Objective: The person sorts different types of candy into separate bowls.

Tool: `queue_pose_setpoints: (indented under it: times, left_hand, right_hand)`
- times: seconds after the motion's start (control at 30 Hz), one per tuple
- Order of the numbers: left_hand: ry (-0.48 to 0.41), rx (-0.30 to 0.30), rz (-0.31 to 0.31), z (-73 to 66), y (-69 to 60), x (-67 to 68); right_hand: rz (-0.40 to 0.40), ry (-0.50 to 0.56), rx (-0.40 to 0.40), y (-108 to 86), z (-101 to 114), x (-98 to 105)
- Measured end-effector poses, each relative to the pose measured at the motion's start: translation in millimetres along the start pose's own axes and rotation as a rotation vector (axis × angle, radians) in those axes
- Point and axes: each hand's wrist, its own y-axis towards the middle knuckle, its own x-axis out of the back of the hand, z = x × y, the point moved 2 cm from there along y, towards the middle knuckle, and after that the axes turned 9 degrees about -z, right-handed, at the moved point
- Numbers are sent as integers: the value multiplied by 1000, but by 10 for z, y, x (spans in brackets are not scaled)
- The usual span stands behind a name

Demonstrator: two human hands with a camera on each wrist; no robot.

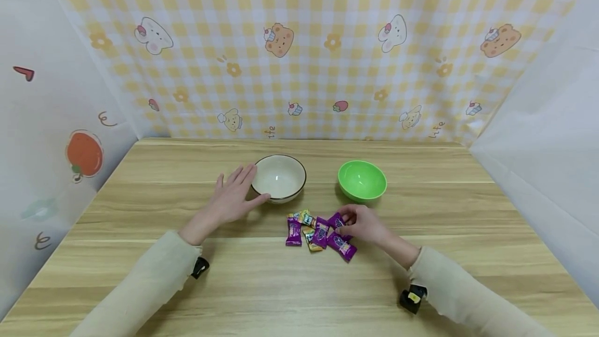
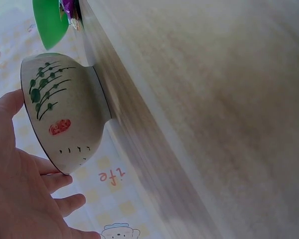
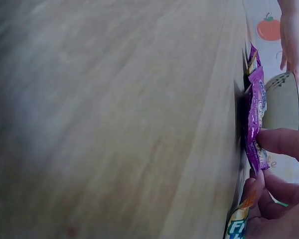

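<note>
My left hand (image 1: 229,196), fingers spread and mostly straight, rests against the left rim of a cream bowl (image 1: 279,178) with a dark edge. Green sprigs and a red mark decorate the bowl's outside (image 2: 65,104) in the left wrist view. On the table, my right hand (image 1: 362,222) pinches a purple candy packet (image 1: 336,219) between thumb and fingers at the right of a small pile. Other purple packets (image 1: 294,232) and yellow ones (image 1: 309,219) lie beside it. A yellow-orange packet (image 3: 237,221) shows close to the right hand's fingers; whether they touch it, I cannot tell.
Behind the right hand stands a bright green bowl (image 1: 362,181), to the right of the cream one. The wooden table (image 1: 299,295) ends at a yellow checked cloth (image 1: 309,72) at the back. White cloth hangs on both sides.
</note>
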Motion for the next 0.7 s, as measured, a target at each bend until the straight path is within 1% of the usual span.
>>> queue_pose_setpoints:
  times: [0.07,0.27,0.4,0.53,0.7]
  left_hand:
    - [-2,1,0,3,-2,-1]
    - [3,0,1,10,-5,-4]
    - [3,-2,-2,8,-6,-3]
    - [2,0,-3,2,-5,-1]
    - [2,2,-3,10,-1,-5]
  right_hand:
    - [1,-9,11,1,0,-2]
    - [43,4,29,-3,-1,6]
    - [64,40,27,7,-21,23]
    - [64,118,-2,22,-42,56]
    - [45,194,-79,34,-8,118]
